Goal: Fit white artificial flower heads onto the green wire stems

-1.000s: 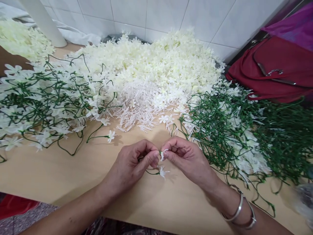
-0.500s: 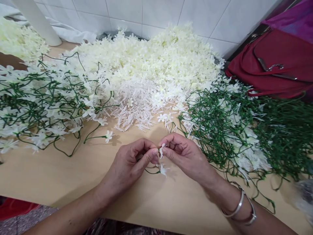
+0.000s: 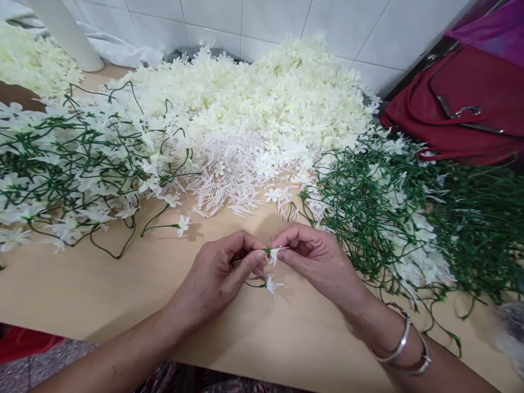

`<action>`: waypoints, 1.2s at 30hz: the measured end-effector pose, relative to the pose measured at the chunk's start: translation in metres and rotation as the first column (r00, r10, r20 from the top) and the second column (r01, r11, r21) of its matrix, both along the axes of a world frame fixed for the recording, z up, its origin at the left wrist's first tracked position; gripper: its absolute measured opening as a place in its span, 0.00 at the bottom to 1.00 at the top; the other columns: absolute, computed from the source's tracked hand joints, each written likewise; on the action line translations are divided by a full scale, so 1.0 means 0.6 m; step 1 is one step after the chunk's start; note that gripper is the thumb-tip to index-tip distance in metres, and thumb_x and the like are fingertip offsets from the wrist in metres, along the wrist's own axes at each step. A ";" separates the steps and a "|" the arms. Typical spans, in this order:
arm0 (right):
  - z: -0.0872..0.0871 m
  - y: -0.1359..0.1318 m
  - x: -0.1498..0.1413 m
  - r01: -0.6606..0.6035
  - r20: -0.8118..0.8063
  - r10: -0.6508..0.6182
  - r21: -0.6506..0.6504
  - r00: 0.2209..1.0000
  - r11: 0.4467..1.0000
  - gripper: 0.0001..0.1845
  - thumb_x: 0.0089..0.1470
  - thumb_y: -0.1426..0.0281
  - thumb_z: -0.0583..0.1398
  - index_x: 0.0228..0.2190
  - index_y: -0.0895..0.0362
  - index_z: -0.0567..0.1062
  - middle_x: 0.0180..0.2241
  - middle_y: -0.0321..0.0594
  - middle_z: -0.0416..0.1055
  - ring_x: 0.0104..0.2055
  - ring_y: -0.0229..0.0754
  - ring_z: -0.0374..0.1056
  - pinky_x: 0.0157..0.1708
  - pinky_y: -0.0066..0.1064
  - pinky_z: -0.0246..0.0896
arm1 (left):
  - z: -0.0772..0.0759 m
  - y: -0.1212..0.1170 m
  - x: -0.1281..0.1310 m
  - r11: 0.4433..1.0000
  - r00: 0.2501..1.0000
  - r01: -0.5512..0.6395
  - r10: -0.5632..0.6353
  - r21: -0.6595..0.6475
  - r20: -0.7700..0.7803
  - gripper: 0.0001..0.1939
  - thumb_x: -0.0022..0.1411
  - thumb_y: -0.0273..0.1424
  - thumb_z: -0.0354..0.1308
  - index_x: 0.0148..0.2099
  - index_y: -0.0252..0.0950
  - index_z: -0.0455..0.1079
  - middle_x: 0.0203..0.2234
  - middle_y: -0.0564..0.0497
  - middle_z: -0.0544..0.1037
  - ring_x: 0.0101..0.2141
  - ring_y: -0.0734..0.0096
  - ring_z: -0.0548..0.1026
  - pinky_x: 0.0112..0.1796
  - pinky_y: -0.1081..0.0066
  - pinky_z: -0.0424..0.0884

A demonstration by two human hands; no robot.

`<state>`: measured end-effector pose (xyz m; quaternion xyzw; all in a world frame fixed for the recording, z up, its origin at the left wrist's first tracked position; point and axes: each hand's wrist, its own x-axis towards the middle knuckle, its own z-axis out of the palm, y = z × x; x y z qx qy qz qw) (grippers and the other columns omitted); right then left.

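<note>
With our left hand [image 3: 227, 267], we pinch a white artificial flower [image 3: 273, 255] by its green base between thumb and forefinger. The blossom sits in the narrow space between our two sets of fingers, petals towards the right. The fingertips of our right hand [image 3: 317, 259] are curled close at those petals, beside a thin pale strand; we cannot tell whether they grip it. Just below our fingertips, a second white blossom [image 3: 271, 285] hangs on a green stem. Left of our fingers lies a single stemmed flower [image 3: 184, 225], and past it a tangled pile of stemmed flowers [image 3: 82, 164]. Beyond our fingertips spread thin white sticks [image 3: 229, 164], backed by a heap of cream flower heads [image 3: 266, 98]. Right of our fingers, we have a mass of green stems [image 3: 352, 202].
</note>
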<state>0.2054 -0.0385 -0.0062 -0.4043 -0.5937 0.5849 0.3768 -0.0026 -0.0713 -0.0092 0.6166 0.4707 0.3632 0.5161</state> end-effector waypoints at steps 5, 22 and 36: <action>0.003 0.002 0.003 -0.028 0.005 0.028 -0.031 1.000 0.999 0.07 0.55 0.66 0.71 0.30 0.55 0.80 0.30 0.37 0.77 0.33 0.37 0.72 0.35 0.29 0.70 | 0.005 0.001 -0.002 0.999 0.998 0.034 -0.031 0.041 -0.054 0.10 0.73 0.36 0.58 0.39 0.38 0.75 0.27 0.56 0.80 0.29 0.75 0.78 0.34 0.77 0.71; 0.018 0.019 0.007 -0.118 0.083 0.132 -0.159 0.988 0.980 0.09 0.56 0.65 0.70 0.30 0.56 0.80 0.31 0.37 0.76 0.34 0.37 0.72 0.35 0.28 0.67 | -0.006 0.012 -0.005 0.979 0.990 0.094 -0.072 0.180 -0.125 0.06 0.72 0.31 0.59 0.41 0.39 0.75 0.29 0.55 0.81 0.30 0.75 0.78 0.34 0.77 0.70; -0.016 -0.002 -0.019 0.108 0.005 -0.111 0.191 0.994 0.976 0.18 0.63 0.54 0.63 0.32 0.55 0.73 0.24 0.33 0.71 0.26 0.36 0.66 0.31 0.28 0.63 | -0.004 0.003 0.001 0.958 0.962 -0.256 0.239 0.127 0.130 0.13 0.70 0.40 0.59 0.40 0.36 0.69 0.26 0.56 0.72 0.27 0.75 0.71 0.33 0.74 0.68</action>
